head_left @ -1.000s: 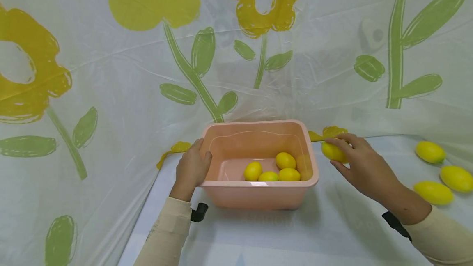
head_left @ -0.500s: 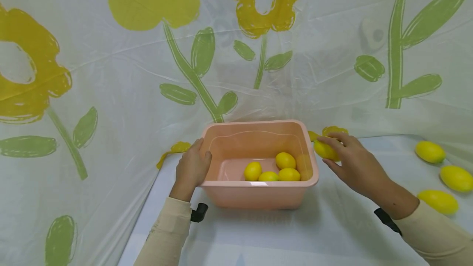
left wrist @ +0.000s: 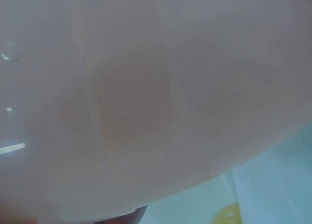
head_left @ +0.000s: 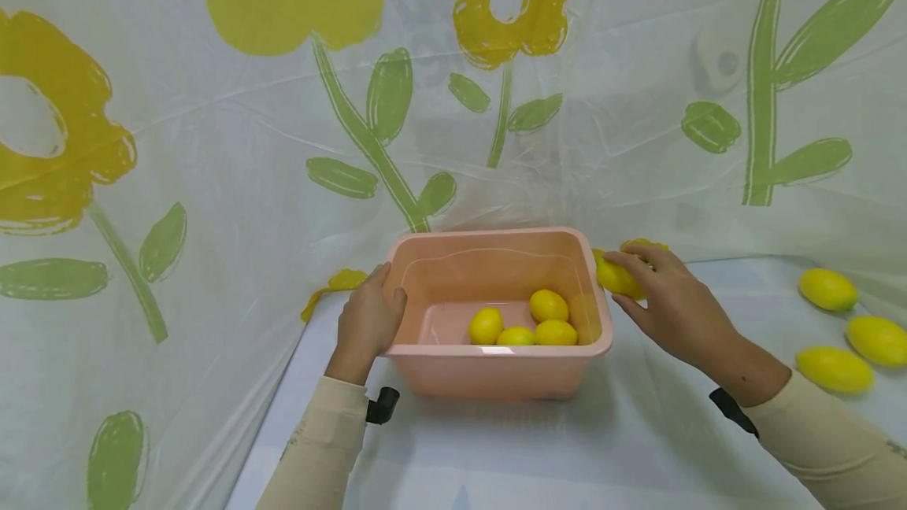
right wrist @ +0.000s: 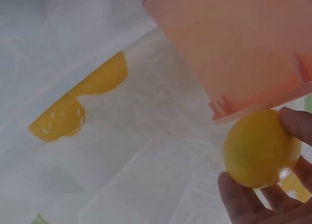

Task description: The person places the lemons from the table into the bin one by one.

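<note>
In the head view, the pink box stands a little below the middle of the frame, and the left hand holds its left edge, the thumb lying over the inner side. The right hand pinches one lemon between thumb and fingers, just at the outer side of the box's right edge. The right wrist view shows what the head view hides: the round end of this lemon, the fingertips under it, and the small ribs below the rim; whether fruit and rim are touching, I cannot tell. The left wrist view gives mostly a blurred pale wall, with a dark piece of finger at the bottom edge. Only the head view shows four lemons inside the box, gathered toward its front and right, while the left part of the floor remains visible as bare pink. Three more lemons lie at the right of the frame on the white counter. Between them and the box is a wide stretch of counter, crossed by the right arm; another stretch lies before the box. Behind, the flowered curtain comes close to the back rim.
</note>
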{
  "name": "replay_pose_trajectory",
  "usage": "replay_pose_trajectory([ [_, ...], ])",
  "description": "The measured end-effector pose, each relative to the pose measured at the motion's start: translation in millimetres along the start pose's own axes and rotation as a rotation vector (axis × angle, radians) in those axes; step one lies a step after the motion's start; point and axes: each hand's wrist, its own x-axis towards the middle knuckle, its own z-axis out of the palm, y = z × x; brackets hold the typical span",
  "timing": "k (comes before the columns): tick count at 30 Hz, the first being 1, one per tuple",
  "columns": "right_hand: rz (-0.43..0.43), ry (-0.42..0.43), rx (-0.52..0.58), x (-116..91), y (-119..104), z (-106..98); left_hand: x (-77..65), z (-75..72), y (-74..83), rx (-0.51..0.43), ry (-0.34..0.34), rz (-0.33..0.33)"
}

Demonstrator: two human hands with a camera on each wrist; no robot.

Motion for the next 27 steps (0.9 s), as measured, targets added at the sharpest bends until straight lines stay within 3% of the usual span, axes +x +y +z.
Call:
replay_pose_trajectory([
  [15,0.064,-0.031,0.048,12.2,-2.8,5.6,-0.2,0.7,-0.7,0.007,-0.003,0.002],
  [27,0.059,-0.062,0.047,25.3,-7.4,4.0,-0.4,0.6,0.4,0.004,-0.002,0.013],
])
